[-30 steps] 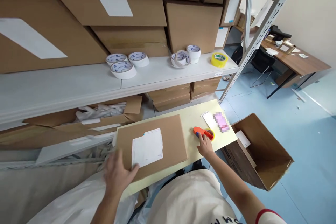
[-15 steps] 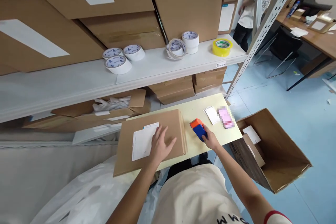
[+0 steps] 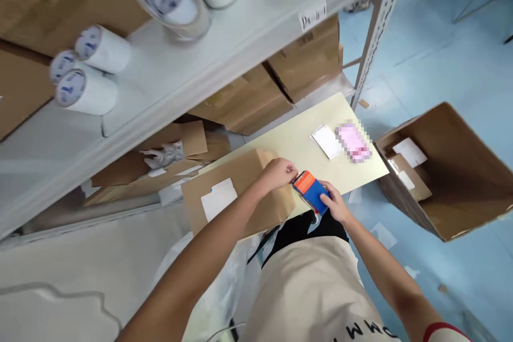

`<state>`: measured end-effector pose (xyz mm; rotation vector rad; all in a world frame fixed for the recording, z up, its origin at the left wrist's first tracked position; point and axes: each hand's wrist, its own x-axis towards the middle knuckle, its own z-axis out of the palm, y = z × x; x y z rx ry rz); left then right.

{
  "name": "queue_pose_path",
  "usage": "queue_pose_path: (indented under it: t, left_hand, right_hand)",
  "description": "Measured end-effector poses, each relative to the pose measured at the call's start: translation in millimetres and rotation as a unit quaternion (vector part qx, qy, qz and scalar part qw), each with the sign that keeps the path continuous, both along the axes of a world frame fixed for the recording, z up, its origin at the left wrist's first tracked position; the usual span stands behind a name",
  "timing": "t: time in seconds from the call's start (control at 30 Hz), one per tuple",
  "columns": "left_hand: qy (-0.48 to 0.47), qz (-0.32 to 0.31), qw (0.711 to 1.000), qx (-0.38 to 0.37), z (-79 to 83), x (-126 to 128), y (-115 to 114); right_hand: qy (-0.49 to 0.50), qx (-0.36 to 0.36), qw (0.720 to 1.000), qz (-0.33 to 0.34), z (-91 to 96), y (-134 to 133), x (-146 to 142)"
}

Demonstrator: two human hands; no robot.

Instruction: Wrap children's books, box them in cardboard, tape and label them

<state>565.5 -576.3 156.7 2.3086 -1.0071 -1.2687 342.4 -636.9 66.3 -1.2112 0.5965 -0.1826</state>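
My right hand (image 3: 334,206) grips an orange-and-blue tape dispenser (image 3: 309,189) just above the near edge of the pale yellow table (image 3: 296,141). My left hand (image 3: 277,172) is closed in a pinch at the dispenser's front end, apparently on the tape end, which is too small to see. Under my left wrist lies a flat brown cardboard package (image 3: 236,192) with a white label (image 3: 218,198) on its top.
A white card (image 3: 326,141) and a blurred pink item (image 3: 352,141) lie at the table's right end. An open cardboard box (image 3: 444,171) stands on the blue floor to the right. White tape rolls (image 3: 86,72) sit on the white shelf (image 3: 168,85) above.
My left hand left the label and went right to the dispenser's front, pinching there. My right hand lifted the dispenser toward the package's right end. The view tilted downward.
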Motion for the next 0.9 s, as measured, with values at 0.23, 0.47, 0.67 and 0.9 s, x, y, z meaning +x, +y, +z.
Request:
queue_pose_path:
  t: [0.23,0.47,0.67,0.9]
  left_hand:
    - [-0.104,-0.29,0.916,0.256,-14.9,8,-56]
    - [-0.147,-0.431,0.815,0.36,-25.3,4,-37]
    - [-0.237,-0.482,0.761,0.363,-22.4,-26,-5]
    - [-0.293,-0.504,0.767,0.267,-14.0,-29,5]
  right_hand:
    - [0.12,0.109,0.986,-0.038,-11.7,20,1]
    - [0.173,0.221,0.96,0.0,-23.1,92,-65]
    - [0.19,0.237,0.952,-0.032,-24.3,145,-60]
    - [0.19,0.228,0.952,-0.078,-21.4,164,-53]
